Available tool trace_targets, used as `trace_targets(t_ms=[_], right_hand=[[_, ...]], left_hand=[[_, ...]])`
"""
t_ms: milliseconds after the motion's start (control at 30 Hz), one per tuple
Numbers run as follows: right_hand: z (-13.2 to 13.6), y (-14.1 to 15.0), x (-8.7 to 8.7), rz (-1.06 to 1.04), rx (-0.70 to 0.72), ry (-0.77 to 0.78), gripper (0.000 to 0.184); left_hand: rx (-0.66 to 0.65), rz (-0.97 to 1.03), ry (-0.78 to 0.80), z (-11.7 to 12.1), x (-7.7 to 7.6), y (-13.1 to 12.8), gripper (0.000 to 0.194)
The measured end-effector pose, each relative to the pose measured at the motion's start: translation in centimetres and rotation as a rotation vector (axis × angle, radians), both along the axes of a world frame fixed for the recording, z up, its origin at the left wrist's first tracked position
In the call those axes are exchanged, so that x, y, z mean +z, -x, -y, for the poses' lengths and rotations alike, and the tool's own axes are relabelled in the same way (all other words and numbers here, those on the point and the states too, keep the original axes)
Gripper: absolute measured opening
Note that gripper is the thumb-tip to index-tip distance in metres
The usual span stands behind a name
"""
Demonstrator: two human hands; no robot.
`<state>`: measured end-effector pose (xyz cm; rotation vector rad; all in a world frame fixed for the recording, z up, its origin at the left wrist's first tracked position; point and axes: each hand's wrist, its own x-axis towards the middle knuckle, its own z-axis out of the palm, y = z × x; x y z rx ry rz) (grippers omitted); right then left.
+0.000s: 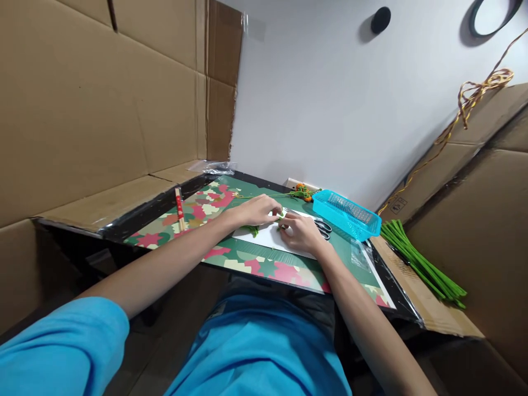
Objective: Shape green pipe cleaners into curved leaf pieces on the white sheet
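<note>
My left hand (260, 210) and my right hand (300, 231) meet over a white sheet (295, 249) on the table. Their fingertips pinch a small bright green piece (281, 215), which looks like yarn; its exact shape is too small to make out. Darker green yarn (251, 230) hangs below my left palm onto the sheet, and a bit of green also shows under my right fingers. Partly covered by my right hand, a pair of scissors (324, 226) with dark handles lies on the sheet. A thin green strand (268, 194) runs behind my left hand.
Orange and green yarn items (304, 192) lie at the back beside a blue plastic basket (346, 214). Chopsticks in a red wrapper (179, 208) lie left. Long green stems (423, 261) rest on cardboard at right. Cardboard walls (103, 99) flank the patterned table mat (264, 267).
</note>
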<state>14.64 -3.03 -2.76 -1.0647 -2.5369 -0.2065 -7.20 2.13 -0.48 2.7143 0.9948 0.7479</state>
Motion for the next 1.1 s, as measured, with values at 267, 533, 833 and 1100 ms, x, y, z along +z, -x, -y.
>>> trace_targets(t_ms=[267, 533, 833, 1100], right_hand=[[-0.8, -0.4, -0.6, -0.082, -0.067, 0.034, 0.014], [-0.6, -0.3, -0.3, -0.058, -0.171, -0.007, 0.018], [-0.7, -0.5, -0.1, 0.02, -0.192, -0.014, 0.024], [-0.6, -0.2, -0.1, 0.052, -0.208, -0.041, 0.023]], left_hand=[[-0.067, -0.03, 0.067, 0.2, 0.1, -0.4, 0.022], [-0.144, -0.019, 0.141, 0.4, 0.3, -1.2, 0.026], [-0.123, -0.037, 0.149, 0.6, 0.6, -1.5, 0.023], [-0.087, -0.083, 0.06, 0.9, 0.6, -1.8, 0.02]])
